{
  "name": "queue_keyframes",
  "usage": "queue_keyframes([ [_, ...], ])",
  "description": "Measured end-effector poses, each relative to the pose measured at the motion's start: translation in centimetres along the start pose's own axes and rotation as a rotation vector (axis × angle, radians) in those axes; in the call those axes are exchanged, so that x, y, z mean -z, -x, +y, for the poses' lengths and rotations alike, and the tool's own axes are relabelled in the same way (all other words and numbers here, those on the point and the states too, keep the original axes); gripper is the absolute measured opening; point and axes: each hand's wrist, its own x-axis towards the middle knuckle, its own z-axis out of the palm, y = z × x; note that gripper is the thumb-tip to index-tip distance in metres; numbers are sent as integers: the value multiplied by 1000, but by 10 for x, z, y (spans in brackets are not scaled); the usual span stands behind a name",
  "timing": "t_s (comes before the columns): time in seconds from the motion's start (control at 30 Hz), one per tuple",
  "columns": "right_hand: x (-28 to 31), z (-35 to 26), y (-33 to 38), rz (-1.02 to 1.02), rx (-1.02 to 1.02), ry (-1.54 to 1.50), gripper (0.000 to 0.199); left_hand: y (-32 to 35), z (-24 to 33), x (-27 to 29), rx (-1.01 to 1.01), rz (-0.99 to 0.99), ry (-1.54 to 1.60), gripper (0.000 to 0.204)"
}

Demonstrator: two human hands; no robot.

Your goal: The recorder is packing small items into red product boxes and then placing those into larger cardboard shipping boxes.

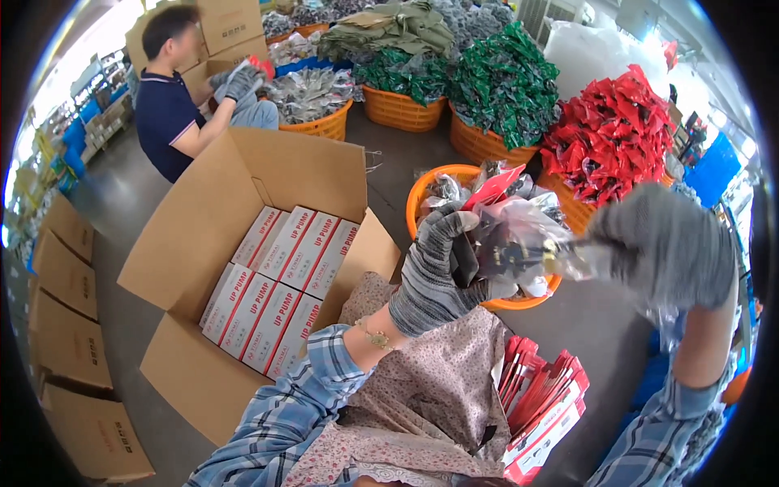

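Note:
In front of me, my left hand (442, 264), in a grey striped knit glove, is closed on a clear plastic bag (523, 247) with dark parts inside. A flat red piece (492, 186) sticks up beside the fingers; I cannot tell whether it belongs to the bag. At the bag's right end my right hand (669, 243), gloved in grey and blurred, grips the stretched plastic. Below the bag stands an orange basket (416, 193) filled with more bagged parts. Flattened red-and-white boxes (540, 402) stand in a bundle beside my flowered apron (442, 381).
An open carton (191, 227) at left holds several white-and-red boxes (284, 316). Orange baskets (402, 114) behind carry green, red (608, 134) and grey bagged pieces. A person (174, 105) in a dark shirt and gloves works at far left. Brown cartons (73, 308) line the left edge.

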Motion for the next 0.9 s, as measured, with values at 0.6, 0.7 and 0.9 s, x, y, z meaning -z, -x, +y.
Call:
queue_keyframes([
  [0.6, 55, -29, -70, -169, 100, -71, 40, 11, 4, 6, -18, 259, -497, 78],
  [0.7, 26, -7, -117, -230, 467, -65, 33, 11, 10, -2, -101, 286, -685, 81],
  [0.9, -27, 11, -113, 25, 881, -200, 19, 16, 1, -17, -134, 191, -554, 81],
])
